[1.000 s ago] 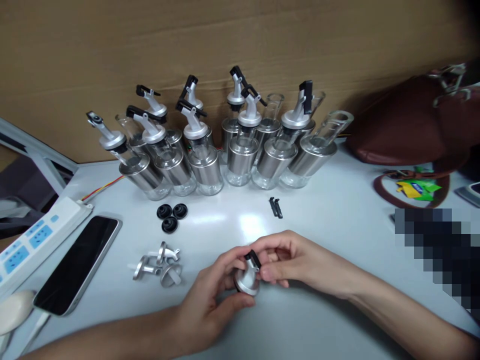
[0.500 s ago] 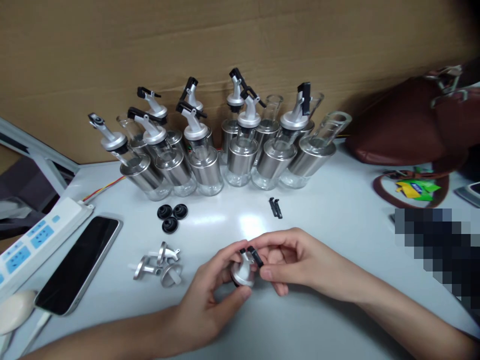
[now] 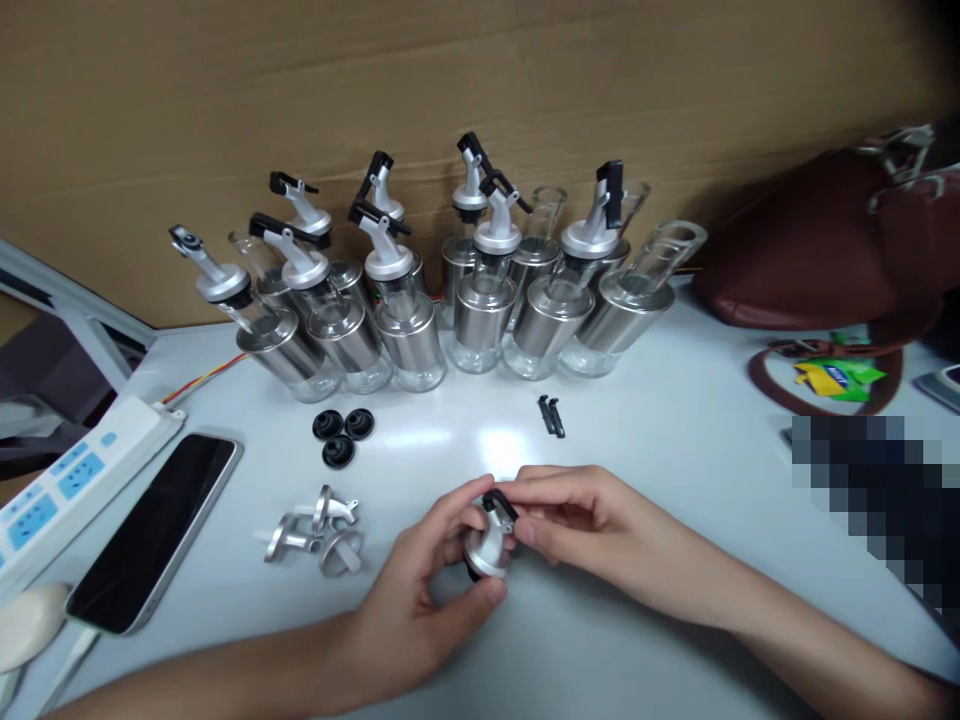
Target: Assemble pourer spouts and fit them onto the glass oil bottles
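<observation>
Near the front middle of the table, my left hand [image 3: 427, 590] holds a silver pourer top [image 3: 487, 548] by its round base, spout upward. My right hand [image 3: 577, 515] pinches a black lever [image 3: 504, 503] between thumb and fingers, and the lever lies against the tip of the spout. Whether it is hooked in there is too small to tell. Left of my hands lie several loose silver pourer parts [image 3: 341, 550]. Behind them are three black round stoppers [image 3: 338, 451]. Two more black levers [image 3: 551, 416] rest beyond my right hand.
Several glass and steel bottles [image 3: 484, 315] stand along the cardboard [image 3: 480, 70] at the back, many with pourers. A phone [image 3: 157, 530] and a power strip [image 3: 67, 480] lie on the left. A brown bag [image 3: 810, 240] and a green-yellow packet [image 3: 840, 380] are on the right.
The black lever has moved left, onto the spout tip of the pourer. The fingers of my right hand have drawn closer together around it. My left hand keeps its hold.
</observation>
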The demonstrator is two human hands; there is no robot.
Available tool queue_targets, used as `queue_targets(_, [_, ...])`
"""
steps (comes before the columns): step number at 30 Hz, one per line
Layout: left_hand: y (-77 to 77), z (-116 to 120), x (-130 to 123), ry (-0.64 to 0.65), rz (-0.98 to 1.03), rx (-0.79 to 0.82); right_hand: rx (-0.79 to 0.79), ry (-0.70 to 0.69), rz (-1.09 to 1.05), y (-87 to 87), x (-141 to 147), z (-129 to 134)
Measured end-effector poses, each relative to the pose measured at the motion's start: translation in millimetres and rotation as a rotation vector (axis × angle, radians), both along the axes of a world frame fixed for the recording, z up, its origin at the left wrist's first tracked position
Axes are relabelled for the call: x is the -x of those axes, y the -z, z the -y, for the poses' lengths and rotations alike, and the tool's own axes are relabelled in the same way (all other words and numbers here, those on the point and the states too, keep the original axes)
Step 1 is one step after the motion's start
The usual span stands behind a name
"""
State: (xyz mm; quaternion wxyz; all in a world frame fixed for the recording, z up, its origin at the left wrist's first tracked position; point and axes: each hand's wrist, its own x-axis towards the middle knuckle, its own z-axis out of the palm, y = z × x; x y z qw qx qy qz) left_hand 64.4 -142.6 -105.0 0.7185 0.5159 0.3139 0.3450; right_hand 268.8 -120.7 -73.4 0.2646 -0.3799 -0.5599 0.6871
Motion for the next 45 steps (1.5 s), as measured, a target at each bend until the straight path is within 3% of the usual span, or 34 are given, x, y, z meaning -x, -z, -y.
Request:
queue_targets(14, [3.2, 0.1, 2.8, -0.021, -0.040, 0.052, 0.091, -0.076, 0.060, -0.6, -1.8, 1.3])
queue_targets(19, [2.1, -0.3, 3.4, 0.034, -0.014, 0.069, 0.192, -0.121, -0.028, 0.0, -4.3, -3.0])
queue_targets(27, [3.9, 2.5, 5.9, 0.051, 0.013, 0.074, 0.439, -0.059, -0.151, 5.4, -2.2, -6.0])
queue_targets(45, [8.6, 3.5, 8.9, 0.076, -0.161, -0.093, 0.407, 0.009, -0.206, 10.5, 0.6, -4.7])
